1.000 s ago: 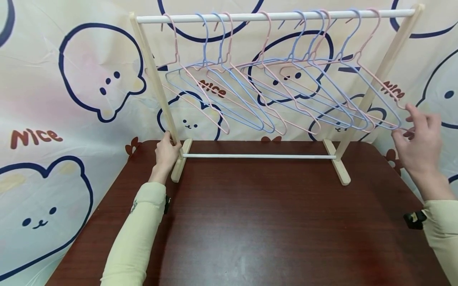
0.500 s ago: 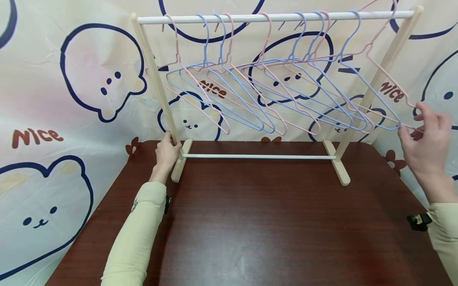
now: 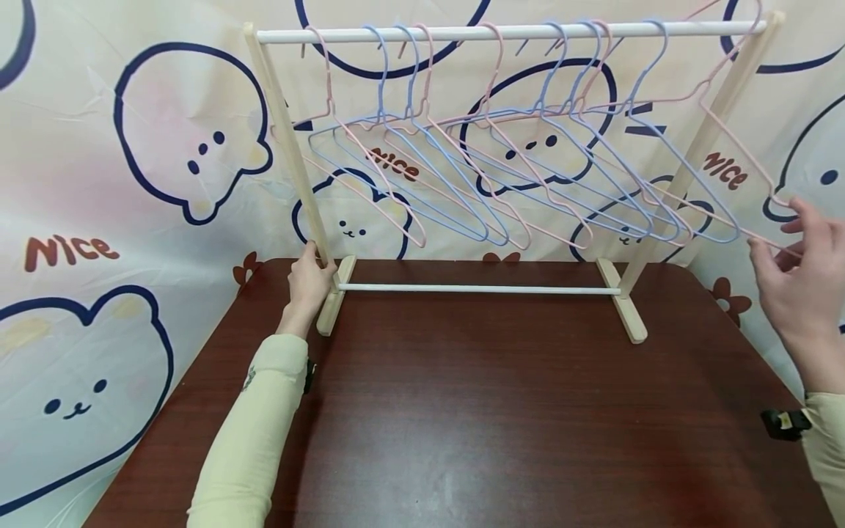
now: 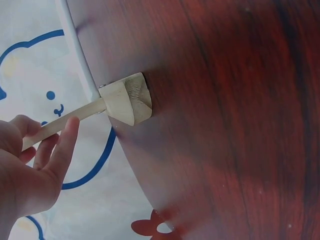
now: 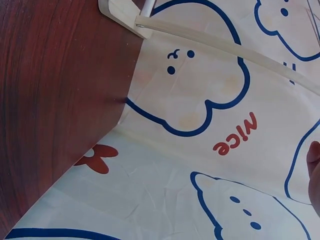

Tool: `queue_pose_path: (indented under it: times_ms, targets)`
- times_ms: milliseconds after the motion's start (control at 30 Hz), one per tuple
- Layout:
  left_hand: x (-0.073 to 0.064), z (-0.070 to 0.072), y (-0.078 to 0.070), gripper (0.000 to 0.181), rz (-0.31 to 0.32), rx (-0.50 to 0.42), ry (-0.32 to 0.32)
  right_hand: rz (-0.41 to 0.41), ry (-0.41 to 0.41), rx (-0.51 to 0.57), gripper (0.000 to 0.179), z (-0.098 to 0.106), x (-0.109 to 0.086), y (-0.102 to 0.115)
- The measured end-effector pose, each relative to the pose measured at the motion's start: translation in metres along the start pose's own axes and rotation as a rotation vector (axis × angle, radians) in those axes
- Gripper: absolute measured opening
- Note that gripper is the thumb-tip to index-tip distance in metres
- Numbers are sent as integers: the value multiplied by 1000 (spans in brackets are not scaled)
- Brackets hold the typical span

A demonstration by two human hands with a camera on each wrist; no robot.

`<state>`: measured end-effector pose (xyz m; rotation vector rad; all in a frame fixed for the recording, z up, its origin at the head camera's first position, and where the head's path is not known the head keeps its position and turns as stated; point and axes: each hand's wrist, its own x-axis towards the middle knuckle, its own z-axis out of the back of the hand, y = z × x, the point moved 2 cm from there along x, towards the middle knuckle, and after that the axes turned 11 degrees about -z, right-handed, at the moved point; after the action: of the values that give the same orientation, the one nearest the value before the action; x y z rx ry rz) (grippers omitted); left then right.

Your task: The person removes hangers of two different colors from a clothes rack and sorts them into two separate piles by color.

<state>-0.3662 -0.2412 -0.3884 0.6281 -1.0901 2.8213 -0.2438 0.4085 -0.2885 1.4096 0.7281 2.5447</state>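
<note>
My left hand [image 3: 307, 284] grips the left wooden upright [image 3: 288, 139] of a small clothes rack, low down near its foot. In the left wrist view, the fingers of that hand [image 4: 37, 172] curl round the post. My right hand [image 3: 808, 290] pinches the near end of a pink wire hanger [image 3: 739, 144] at the far right. Its hook rises above the white top rod [image 3: 455, 34], partly cut off by the frame's upper edge. Only a sliver of my right hand [image 5: 314, 172] shows in the right wrist view, and the hanger is hidden there.
Several pink and blue hangers hang along the rod, a blue hanger [image 3: 686, 165] being the rightmost. The right upright [image 3: 709, 132] stands close behind the pink hanger. A white lower bar [image 3: 475, 289] joins the feet on the brown table [image 3: 462, 411]. Behind hangs a cartoon-printed cloth [image 3: 198, 95].
My right hand has moved right with the pink hanger, whose hook has lifted from resting on the rod to above it. My left hand has stayed on the upright.
</note>
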Motion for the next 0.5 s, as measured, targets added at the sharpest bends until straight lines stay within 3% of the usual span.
queue_pose_path:
  times_ms: [200, 500]
  targets:
    - [0, 0, 0, 27, -8, 3, -1, -138, 50, -59, 58, 6, -5, 1]
    - [0, 0, 1, 26, -4, 6, -1, -121, 83, -91, 60, 13, -17, 3]
